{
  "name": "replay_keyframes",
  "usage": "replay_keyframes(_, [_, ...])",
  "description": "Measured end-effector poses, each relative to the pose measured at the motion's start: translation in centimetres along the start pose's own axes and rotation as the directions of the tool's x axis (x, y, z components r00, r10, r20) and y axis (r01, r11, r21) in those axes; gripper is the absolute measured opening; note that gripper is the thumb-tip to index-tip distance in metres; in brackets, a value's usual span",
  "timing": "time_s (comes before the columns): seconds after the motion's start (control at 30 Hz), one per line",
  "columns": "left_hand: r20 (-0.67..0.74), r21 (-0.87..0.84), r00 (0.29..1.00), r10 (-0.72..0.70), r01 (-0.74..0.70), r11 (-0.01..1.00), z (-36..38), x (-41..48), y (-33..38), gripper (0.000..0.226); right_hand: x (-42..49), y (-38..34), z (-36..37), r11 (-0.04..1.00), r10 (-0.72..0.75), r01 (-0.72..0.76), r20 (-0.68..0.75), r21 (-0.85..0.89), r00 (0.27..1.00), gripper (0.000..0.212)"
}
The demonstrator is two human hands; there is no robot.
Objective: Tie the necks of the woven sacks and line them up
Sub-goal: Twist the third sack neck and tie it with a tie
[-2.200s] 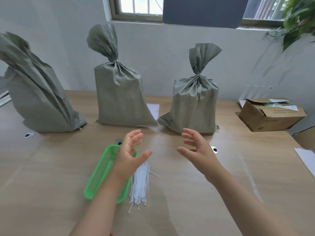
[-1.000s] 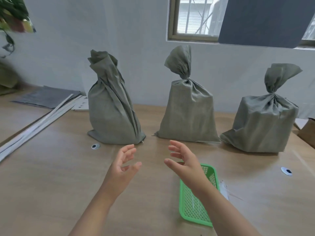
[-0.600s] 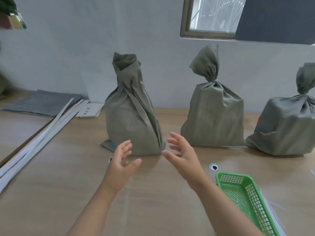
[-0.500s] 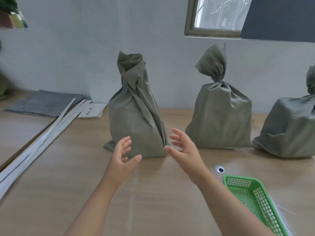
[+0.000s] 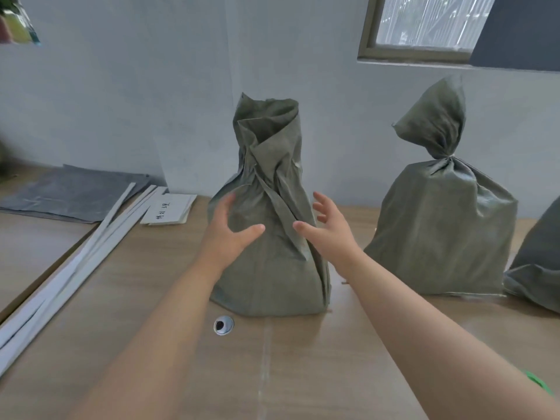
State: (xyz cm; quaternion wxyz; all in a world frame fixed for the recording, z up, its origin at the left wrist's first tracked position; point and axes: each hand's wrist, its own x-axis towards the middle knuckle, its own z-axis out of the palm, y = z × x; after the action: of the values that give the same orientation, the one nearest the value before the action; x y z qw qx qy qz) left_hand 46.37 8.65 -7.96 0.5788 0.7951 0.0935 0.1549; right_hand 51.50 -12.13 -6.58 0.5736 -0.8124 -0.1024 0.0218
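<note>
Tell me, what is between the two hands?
The untied grey-green woven sack stands between the left hand and right hand, in the head view.

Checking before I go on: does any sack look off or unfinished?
Yes. The untied sack between the left hand and right hand has a loosely twisted neck, open at the top, no tie visible; the tied sack beside it is cinched.

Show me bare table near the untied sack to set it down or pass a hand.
Free: the wood in front of the untied sack around the grommet, and the stretch between it and the white strips. A narrower bare gap runs to the tied sack. Crowded: card and grey sheets back left, third sack at right.
</note>
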Motion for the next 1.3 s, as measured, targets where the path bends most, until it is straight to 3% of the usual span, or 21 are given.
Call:
replay_keyframes(0.17, [-0.071,0.104,0.996,0.060,-0.052,0.993,-0.4,5.0,0.6,0.096,5.0,0.0,1.4,0.998,-0.010,0.007,-0.034,-0.070,0.999,0.087])
replay_keyframes(0.37, [0.058,0.123,0.998,-0.010,0.003,0.992,-0.4,8.1,0.2,0.107,8.1,0.1,2.5,0.998,0.005,-0.005,0.001,-0.059,1.000,0.097])
replay_keyframes(0.47, [0.090,0.161,0.996,0.001,-0.015,0.987,0.2,8.2,0.1,0.105,8.7,0.8,2.8,0.999,0.007,-0.007,0.003,-0.046,1.000,0.090])
replay_keyframes(0.57, [0.055,0.252,0.997,0.045,-0.058,0.966,0.6,7.8,0.3,0.079,8.3,0.6,3.1,0.996,-0.004,0.004,-0.001,-0.085,1.000,0.079])
replay_keyframes(0.73, [0.052,0.367,0.998,0.033,-0.050,0.929,1.2,6.1,1.4,0.034,6.5,0.8,3.1,0.987,-0.047,0.048,0.011,-0.154,0.999,0.021])
replay_keyframes(0.8, [0.071,0.405,0.997,0.032,-0.058,0.913,1.3,5.0,2.1,0.021,5.3,0.7,2.9,0.986,-0.055,0.056,0.010,-0.155,0.998,0.011])
replay_keyframes(0.87, [0.074,0.405,0.997,0.026,-0.054,0.913,1.4,3.7,2.6,0.017,3.6,0.4,2.5,0.988,-0.058,0.057,-0.005,-0.146,0.998,0.014])
replay_keyframes(0.97, [0.034,0.423,0.997,0.071,-0.079,0.903,1.7,1.0,3.6,0.031,0.6,-0.1,1.5,0.994,-0.056,0.054,-0.012,-0.096,0.998,0.019])
replay_keyframes(1.1, [0.002,0.505,0.989,0.146,-0.127,0.854,2.2,-3.0,5.7,0.019,-3.8,-1.0,-0.5,0.997,-0.074,0.074,-0.002,-0.022,0.997,0.017])
replay_keyframes(1.23, [0.024,0.354,0.959,0.283,-0.273,0.894,2.8,-8.2,8.3,0.002,-8.8,-2.3,-3.1,0.990,-0.114,0.113,0.007,0.078,0.993,0.018])
replay_keyframes(1.3, [0.018,0.244,0.949,0.315,-0.309,0.919,3.5,-11.3,9.3,0.014,-11.5,-2.5,-4.6,0.983,-0.138,0.134,0.022,0.128,0.990,0.018])
